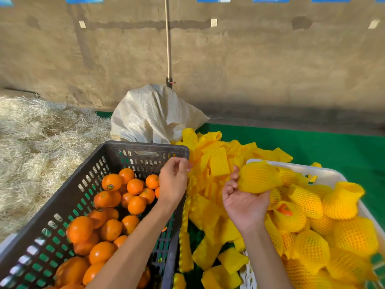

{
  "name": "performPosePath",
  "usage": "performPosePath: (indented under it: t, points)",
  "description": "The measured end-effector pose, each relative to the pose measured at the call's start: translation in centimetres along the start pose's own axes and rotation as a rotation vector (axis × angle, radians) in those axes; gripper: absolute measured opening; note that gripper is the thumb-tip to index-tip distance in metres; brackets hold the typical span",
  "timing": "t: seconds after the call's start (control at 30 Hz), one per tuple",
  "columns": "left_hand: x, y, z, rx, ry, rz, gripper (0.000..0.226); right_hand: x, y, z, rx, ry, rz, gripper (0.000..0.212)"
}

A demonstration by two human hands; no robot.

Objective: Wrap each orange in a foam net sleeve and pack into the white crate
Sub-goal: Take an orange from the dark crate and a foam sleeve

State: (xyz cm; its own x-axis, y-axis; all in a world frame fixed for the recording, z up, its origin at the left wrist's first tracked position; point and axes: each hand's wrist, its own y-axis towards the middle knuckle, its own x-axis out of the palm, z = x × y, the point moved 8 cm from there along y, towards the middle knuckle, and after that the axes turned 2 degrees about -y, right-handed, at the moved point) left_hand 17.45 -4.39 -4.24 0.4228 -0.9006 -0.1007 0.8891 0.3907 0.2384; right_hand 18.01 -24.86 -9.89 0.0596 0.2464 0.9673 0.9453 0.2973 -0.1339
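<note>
My right hand (243, 202) is palm up over the near left corner of the white crate (325, 172), with an orange wrapped in a yellow foam net sleeve (258, 177) resting on its curled fingertips. My left hand (173, 182) hovers above the right wall of the black crate (87, 178), fingers loosely curled, holding nothing I can see. The black crate holds several bare oranges (108, 224). Several wrapped oranges (312, 236) fill the white crate. A heap of empty yellow foam sleeves (212, 163) lies between the two crates.
A white woven sack (152, 117) stands behind the black crate. Straw (39, 142) covers the ground on the left. Green matting (312, 144) lies under the sleeves and crates, with a bare concrete wall and a thin pole (168, 42) behind.
</note>
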Motion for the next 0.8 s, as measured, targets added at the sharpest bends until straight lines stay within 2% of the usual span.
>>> performPosePath:
  t: [0.07, 0.13, 0.23, 0.3, 0.4, 0.53, 0.6, 0.67, 0.73, 0.8]
  points:
    - [-2.0, 0.5, -1.1, 0.009, 0.22, 0.046, 0.016, -0.4, -0.1, -1.6, -0.094, 0.117, 0.014, 0.053]
    - [-3.3, 1.0, -4.0, -0.093, 0.467, 0.02, 0.024, -0.7, -0.6, -2.6, -0.168, 0.235, 0.02, 0.05]
    - [-5.2, 0.1, -10.0, -0.436, 0.914, -0.114, 0.05, -0.9, -0.6, -2.4, -0.162, 0.224, 0.025, 0.05]
    - [-6.7, -1.6, -13.1, -0.611, 1.045, -0.182, 0.057, -1.2, -0.2, -1.6, -0.128, 0.1, 0.082, 0.053]
    - [-7.4, -2.7, -16.2, -0.515, 1.28, -0.255, 0.065, -2.2, 0.4, -0.6, -0.081, -0.343, 0.233, 0.046]
    - [-8.2, -2.3, -16.8, -0.459, 1.332, -0.161, 0.082, -3.8, 0.2, 0.0, -0.098, -1.115, 0.413, 0.026]
    - [-8.7, -2.0, -16.6, -0.468, 1.346, -0.12, 0.083, -4.2, 0.2, 0.3, -0.081, -1.549, 0.396, 0.024]
    - [-8.8, -1.5, -16.6, -0.435, 1.338, -0.122, 0.068, -4.5, 0.6, 1.0, -0.047, -1.914, 0.314, 0.03]
    - [-8.6, -1.3, -17.0, -0.437, 1.288, -0.162, 0.057, -5.1, 0.9, 1.7, 0.006, -2.144, 0.276, 0.038]
    - [-8.2, -1.4, -17.5, -0.462, 1.256, -0.21, 0.057, -5.9, 1.2, 2.6, 0.085, -2.277, 0.265, 0.047]
